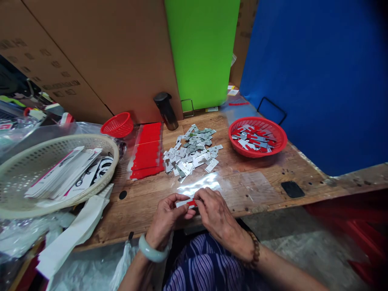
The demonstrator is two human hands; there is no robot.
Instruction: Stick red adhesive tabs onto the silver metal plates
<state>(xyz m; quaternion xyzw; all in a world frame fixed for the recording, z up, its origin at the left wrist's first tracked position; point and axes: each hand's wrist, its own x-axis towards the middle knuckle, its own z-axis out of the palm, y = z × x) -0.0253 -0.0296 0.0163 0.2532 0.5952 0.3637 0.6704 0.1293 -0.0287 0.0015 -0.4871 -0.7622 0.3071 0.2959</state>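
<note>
Above the near edge of the table, a silvery plate and a red piece are pinched by the left hand and right hand, apparently for steadiness, with loose plates heaped just beyond, seemingly for easy reach.

Both hands close together, fingertips in tight pinches

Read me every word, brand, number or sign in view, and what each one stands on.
No text is readable.
Cardboard panel: dark printed marks, too blurred.
White cards in the pale basket: dark and pink print, too small.
Yellow-and-white slip at the back: too small.
Red-and-silver piece between the left hand and right hand: no lettering discernible.
</note>
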